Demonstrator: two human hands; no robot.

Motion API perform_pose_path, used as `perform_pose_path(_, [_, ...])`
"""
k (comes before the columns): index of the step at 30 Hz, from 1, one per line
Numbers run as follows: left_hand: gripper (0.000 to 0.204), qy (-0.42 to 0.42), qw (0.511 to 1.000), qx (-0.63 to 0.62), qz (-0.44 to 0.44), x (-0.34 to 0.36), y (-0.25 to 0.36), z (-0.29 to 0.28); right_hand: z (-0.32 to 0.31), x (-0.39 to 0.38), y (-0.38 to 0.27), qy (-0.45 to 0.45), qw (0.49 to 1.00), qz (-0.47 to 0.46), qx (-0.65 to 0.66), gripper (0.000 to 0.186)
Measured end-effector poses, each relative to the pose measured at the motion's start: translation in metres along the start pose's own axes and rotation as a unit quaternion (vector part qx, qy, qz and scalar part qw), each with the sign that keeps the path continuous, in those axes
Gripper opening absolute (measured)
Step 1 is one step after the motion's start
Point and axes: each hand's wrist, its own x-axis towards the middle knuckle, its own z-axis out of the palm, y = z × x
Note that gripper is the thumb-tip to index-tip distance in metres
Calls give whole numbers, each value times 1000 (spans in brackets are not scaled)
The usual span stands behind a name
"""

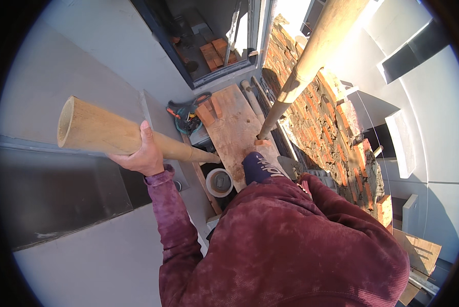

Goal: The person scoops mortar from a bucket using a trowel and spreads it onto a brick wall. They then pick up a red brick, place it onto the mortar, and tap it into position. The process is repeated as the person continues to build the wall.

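one bamboo pole [97,126] slants through the left hand [139,154], which grips it; hollow, probably stiff, fairly light, smooth enough to slip, best held below its open end. right hand hidden, grip unclear.

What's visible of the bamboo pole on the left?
The bamboo pole is pale tan, round and smooth-looking, with its hollow cut end open at the upper left and a joint ring farther along. It leans, running away rightward toward the board, its far end just above the bucket in view. The left hand grips it, thumb on top. What its far end rests on is unclear.
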Motion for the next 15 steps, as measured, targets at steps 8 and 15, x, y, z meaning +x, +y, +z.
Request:
perform_pose_path(8, [84,-2,1000,-17,-8,1,-2,4,45,-2,19,94,992,-14,-85,40])
perform_pose_path(15, [79,0,992,-119,-32,-2,-1,17,24,-15,47,163,987,3,-6,44])
